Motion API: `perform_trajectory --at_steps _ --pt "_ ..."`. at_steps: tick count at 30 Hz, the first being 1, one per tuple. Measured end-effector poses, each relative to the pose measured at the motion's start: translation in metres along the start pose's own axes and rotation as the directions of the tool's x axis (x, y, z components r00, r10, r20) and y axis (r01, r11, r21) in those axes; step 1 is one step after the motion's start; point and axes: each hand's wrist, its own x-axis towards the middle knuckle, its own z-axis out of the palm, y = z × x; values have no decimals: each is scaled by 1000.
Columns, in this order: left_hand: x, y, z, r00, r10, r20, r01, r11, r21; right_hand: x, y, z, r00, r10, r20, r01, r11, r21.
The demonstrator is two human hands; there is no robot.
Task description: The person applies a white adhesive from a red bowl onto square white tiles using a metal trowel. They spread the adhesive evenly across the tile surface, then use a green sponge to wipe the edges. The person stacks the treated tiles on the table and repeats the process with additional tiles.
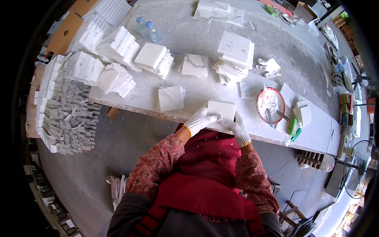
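**Two gloved hands on one white tile**

Head view: both forearms come up from the lower edge in patterned red sleeves, bent inward toward the bench (189,27). The left hand (199,120), in a white knit glove, lies on the near left corner of the tile (222,109), fingers stretched flat along its near edge and curled lightly over it. The right hand (238,129), gloved too, grips the tile's near right corner, fingers closed round the edge. So the tile sits between the two hands, flat at the bench's near edge, held at both near corners.

Just right of the tile stands a round bowl (271,103) with a red rim; white paste fills it and a tool handle rests in it. Left of the tile lies a second loose tile (170,98). Beyond the tile rise tile stacks (235,55), and farther back two water bottles (149,29).
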Motion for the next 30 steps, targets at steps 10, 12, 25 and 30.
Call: perform_trajectory --at_steps 10,12,25,30 --pt "-4 6 -4 998 -16 -55 27 976 214 -12 -45 11 960 219 -173 -269 557 -786" --pt "-6 -4 -3 992 68 -109 -39 969 245 -12 -18 13 902 -337 -270 -87 470 -878" --pt "-45 -20 -44 909 -54 -413 -188 831 -523 -36 15 86 621 -414 665 778 221 -588" --pt "-52 -23 -39 912 158 -380 -251 945 -211 -66 18 50 703 -710 -43 341 389 -856"
